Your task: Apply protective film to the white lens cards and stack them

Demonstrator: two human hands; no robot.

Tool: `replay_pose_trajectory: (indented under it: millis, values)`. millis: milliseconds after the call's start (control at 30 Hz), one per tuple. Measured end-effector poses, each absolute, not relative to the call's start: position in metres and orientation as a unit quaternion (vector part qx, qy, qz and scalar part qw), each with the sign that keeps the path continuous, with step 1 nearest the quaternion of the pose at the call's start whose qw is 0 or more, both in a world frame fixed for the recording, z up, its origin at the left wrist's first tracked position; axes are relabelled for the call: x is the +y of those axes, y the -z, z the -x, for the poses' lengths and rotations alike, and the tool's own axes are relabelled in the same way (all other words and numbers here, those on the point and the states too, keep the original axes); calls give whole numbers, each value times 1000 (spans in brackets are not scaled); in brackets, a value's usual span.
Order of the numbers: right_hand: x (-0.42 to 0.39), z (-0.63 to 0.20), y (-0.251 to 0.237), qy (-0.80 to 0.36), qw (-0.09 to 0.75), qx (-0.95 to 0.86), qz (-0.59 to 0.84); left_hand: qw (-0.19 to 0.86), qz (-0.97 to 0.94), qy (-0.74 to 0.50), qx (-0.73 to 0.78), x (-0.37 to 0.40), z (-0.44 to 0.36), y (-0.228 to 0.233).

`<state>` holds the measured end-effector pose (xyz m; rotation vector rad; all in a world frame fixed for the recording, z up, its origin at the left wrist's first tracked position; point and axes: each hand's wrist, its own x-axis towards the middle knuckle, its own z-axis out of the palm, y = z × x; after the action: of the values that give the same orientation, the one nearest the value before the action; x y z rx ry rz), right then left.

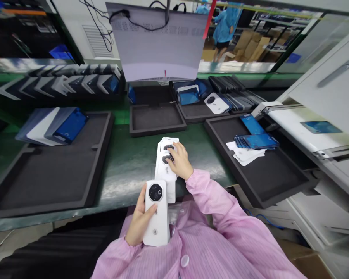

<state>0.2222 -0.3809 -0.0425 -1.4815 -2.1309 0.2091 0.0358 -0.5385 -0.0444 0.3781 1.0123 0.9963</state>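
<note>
The left hand (139, 221) is wrapped around a white phone back cover (156, 215), thumb laid across its face just under the round black camera ring, fingers hidden behind it. The cover stands almost upright, close to the body over the near edge of the bench. The right hand (178, 159) reaches forward with its fingers loosely curled, fingertips resting on a stack of white back covers (165, 168) that lies on the green bench top (128, 162) just ahead of the left hand; the stack's lower end touches or sits behind the held cover. Both arms are in pink striped sleeves (221, 217).

Left of the hands lies a large black foam tray (46, 178) with blue-filmed panels (66, 126) leaning at its far end. Beyond the right hand sits a smaller black tray (155, 120), and to the right a long black tray (261, 174) holds blue films (256, 140) and white sheets. A grey screen back (158, 42) hangs above, and a white machine (322, 128) stands far right.

How many covers the stack holds cannot be told, and the left fingers are out of sight
</note>
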Motion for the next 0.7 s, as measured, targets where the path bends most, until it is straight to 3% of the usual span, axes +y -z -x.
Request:
replay_pose_trajectory:
  millis: [200, 400, 700]
  values:
    - [-360, -222, 32, -110, 165, -821, 535, 728, -208, -461, 463, -529, -52, 34]
    - [-316, -238, 18, -236, 95, -803, 539, 725, -220, -453, 469, -509, -57, 18]
    - [-266, -259, 11, -347, 72, -731, 583, 713, -224, -461, 478, -472, -67, 25]
